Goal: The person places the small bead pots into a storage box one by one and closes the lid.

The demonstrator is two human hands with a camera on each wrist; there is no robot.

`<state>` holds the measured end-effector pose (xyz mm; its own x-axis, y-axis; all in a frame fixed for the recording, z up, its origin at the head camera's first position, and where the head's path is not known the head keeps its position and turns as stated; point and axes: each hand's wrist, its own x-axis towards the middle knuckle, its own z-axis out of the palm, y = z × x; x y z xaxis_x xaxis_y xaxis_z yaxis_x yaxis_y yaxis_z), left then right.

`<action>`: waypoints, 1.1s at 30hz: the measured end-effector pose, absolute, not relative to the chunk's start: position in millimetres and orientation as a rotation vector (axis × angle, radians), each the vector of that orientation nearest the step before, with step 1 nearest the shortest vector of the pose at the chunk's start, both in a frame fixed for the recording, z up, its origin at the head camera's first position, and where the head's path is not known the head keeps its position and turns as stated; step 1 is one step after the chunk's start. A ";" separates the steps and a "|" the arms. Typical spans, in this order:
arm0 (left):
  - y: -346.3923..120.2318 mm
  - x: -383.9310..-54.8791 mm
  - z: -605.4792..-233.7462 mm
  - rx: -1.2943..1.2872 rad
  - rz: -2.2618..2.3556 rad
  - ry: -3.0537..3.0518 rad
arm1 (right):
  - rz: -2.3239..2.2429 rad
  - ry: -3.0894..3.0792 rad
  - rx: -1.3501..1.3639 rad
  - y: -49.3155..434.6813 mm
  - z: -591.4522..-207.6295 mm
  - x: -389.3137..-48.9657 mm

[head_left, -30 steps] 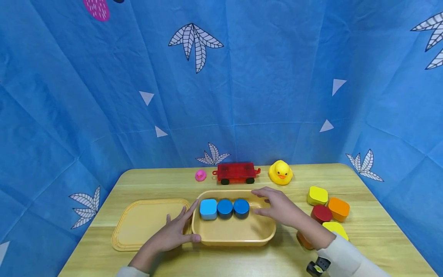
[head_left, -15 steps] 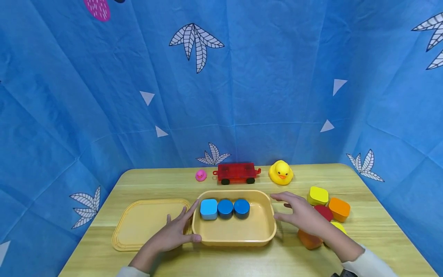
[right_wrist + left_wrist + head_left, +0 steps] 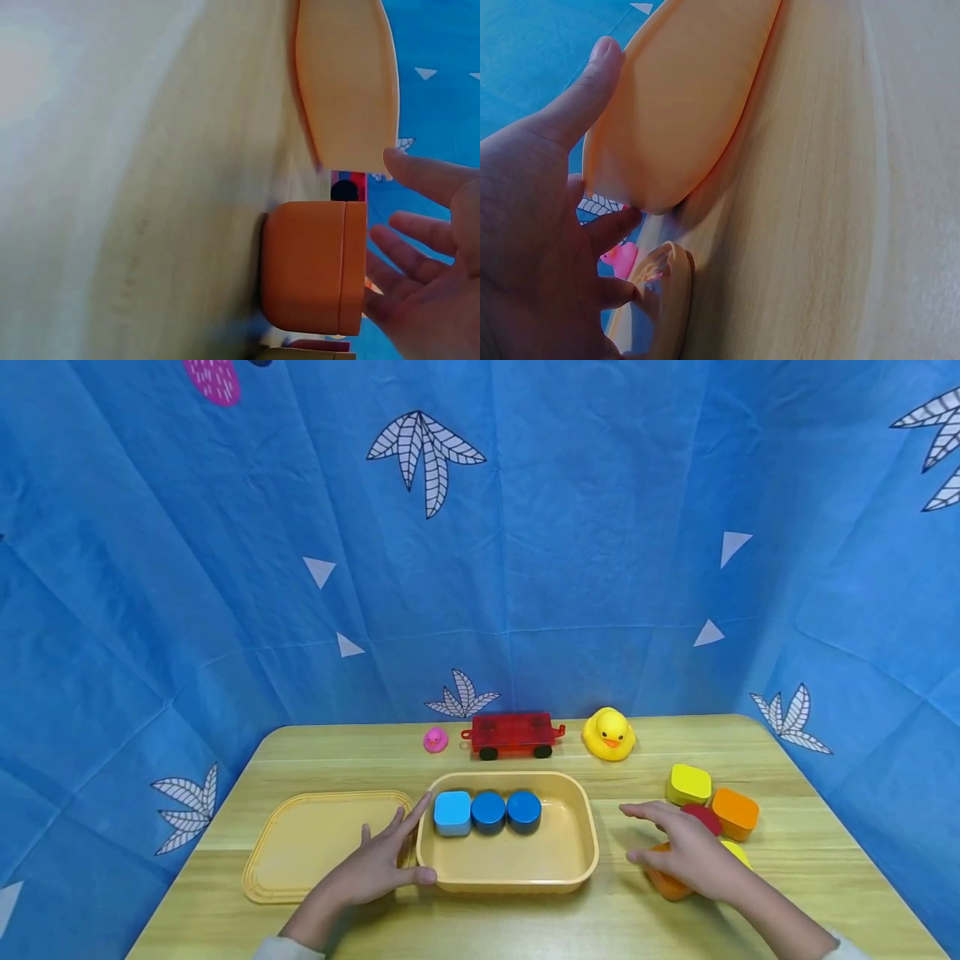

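A tan oblong tub (image 3: 517, 868) stands mid-table in the head view, with a light-blue square block (image 3: 453, 811) and two round blue blocks (image 3: 523, 811) in a row inside. My left hand (image 3: 372, 863) rests against the tub's left end, thumb and fingers spread along its wall. Over at the right, my right hand (image 3: 686, 850) hovers above an orange block (image 3: 667, 882), its fingers apart and holding nothing. In the right wrist view that orange block (image 3: 306, 266) sits beside the fingers; whether they touch cannot be told.
A flat tan lid (image 3: 322, 847) lies left of the tub. Partly behind the right hand are a dark red block (image 3: 702, 817) and a yellow one (image 3: 737, 852). Another yellow block (image 3: 688, 783) and an orange one (image 3: 735, 813) stand farther back. A red wagon (image 3: 513, 735) and yellow duck (image 3: 609, 734) line the rear.
My right hand has moved out of the tub's right side, rightward and nearer, to over the orange block. The left hand and the blue blocks stay where they were.
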<state>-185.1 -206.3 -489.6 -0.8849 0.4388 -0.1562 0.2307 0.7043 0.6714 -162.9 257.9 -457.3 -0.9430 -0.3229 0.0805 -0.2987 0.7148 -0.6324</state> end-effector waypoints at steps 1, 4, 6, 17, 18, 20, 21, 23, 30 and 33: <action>-206.3 -185.2 -489.7 0.526 0.969 2.608 | -1.032 2.882 -0.511 258.3 -457.9 -161.9; -206.5 -185.4 -490.0 0.527 0.970 2.607 | -0.988 2.900 -0.495 259.5 -458.2 -159.0; -206.6 -185.5 -490.2 0.529 0.972 2.608 | -0.970 2.912 -0.498 261.4 -457.6 -157.1; -206.7 -185.5 -490.3 0.531 0.974 2.608 | -0.907 2.861 -0.514 285.9 -452.3 -147.5; -206.7 -185.5 -490.3 0.532 0.974 2.608 | -0.894 2.858 -0.519 288.2 -452.5 -147.1; -206.6 -185.5 -490.4 0.530 0.974 2.606 | -0.867 2.854 -0.520 292.0 -453.3 -145.8; -206.6 -185.5 -490.4 0.530 0.973 2.606 | -0.861 2.851 -0.519 293.6 -453.8 -145.1; -206.6 -185.6 -490.5 0.527 0.972 2.604 | -0.846 2.848 -0.525 296.0 -454.8 -144.0; -206.8 -185.5 -489.5 0.525 0.980 2.603 | -0.766 2.890 -0.604 299.3 -457.9 -143.8; -206.6 -185.3 -489.1 0.530 0.981 2.600 | -0.750 2.893 -0.618 298.8 -457.9 -144.4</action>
<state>-185.3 -206.6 -489.1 -0.8830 0.4426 -0.1562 0.2292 0.6970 0.6795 -144.4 298.8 -457.9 -0.9142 -0.4050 0.0140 -0.3609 0.7978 -0.4829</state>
